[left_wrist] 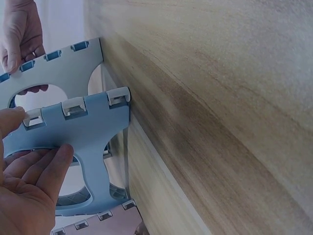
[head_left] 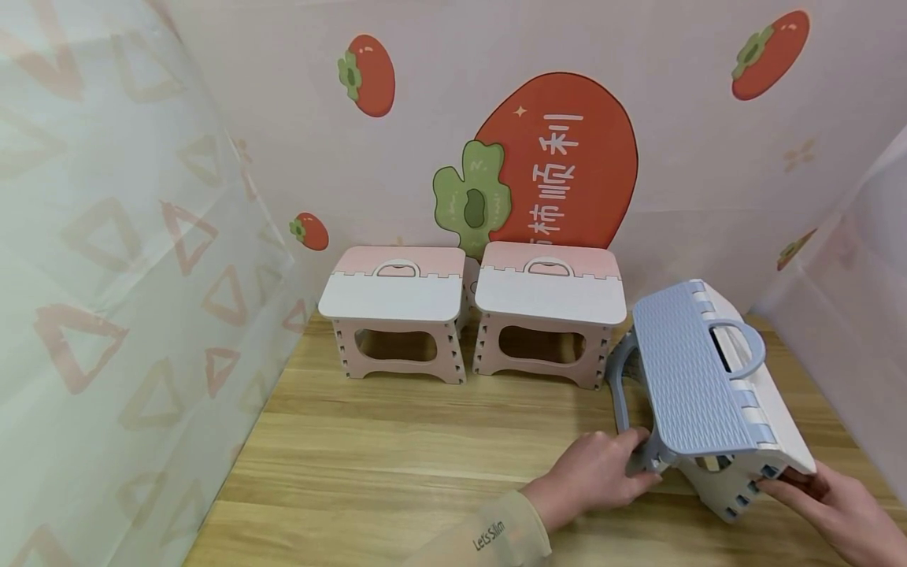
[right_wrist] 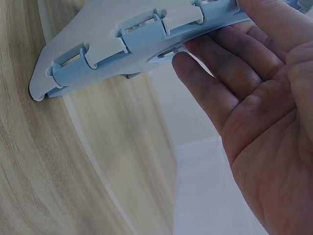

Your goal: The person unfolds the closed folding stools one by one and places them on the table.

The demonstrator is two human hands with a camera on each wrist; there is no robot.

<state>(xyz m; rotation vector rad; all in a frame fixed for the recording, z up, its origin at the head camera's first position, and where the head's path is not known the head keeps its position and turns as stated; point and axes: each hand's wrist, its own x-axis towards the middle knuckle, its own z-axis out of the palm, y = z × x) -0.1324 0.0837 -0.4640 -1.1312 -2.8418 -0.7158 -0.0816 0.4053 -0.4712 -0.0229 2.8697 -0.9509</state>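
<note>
At the right of the head view, a blue and white folding stool (head_left: 694, 370) stands partly folded, its two top halves sloping down from a ridge with a looped blue handle (head_left: 753, 358). My left hand (head_left: 588, 480) grips the blue leg panel (left_wrist: 93, 127), thumb and fingers around its edge at the cut-out. On the other side my right hand (head_left: 839, 504) holds the white leg panel (head_left: 723, 488), thumb on the near edge. In the right wrist view, the right fingers (right_wrist: 220, 63) reach behind the hinged edge.
Two pink and white folding stools, a left one (head_left: 393, 307) and a middle one (head_left: 549, 307), stand unfolded side by side near the back wall. The wooden tabletop (head_left: 368, 465) has a printed sheet behind it and sheets at both sides. The held stool's blue leg stands close to the middle stool.
</note>
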